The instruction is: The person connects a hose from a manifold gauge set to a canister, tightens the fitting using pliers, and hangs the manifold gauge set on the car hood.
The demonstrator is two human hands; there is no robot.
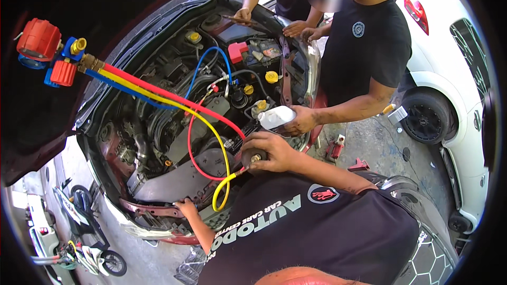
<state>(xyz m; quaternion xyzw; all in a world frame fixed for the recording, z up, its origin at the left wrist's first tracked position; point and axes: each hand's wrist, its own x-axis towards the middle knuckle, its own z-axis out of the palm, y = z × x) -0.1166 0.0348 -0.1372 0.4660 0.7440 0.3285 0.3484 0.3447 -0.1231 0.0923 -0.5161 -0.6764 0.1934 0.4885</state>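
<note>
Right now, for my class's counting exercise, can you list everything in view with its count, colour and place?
Open-bonnet car: one, dark red, centre
Gauge set: one, red and blue, upper left
Hoses: at least three, red, yellow, blue, across engine bay
Caps: at least four, yellow, engine bay
Bottle: one, white, in a co-worker's hand
Co-workers: two, black shirts, upper right
Parked car: one, white, right
Box: one, white, floor by parked car
Motorcycle: at least one, white and black, lower left
Round object: one, dark, brass fitting, centre
Own shirt: one, black, bottom
Left hand: one, bare, on open-bonnet car's front edge
Right hand: one, bare, holding round object
</note>
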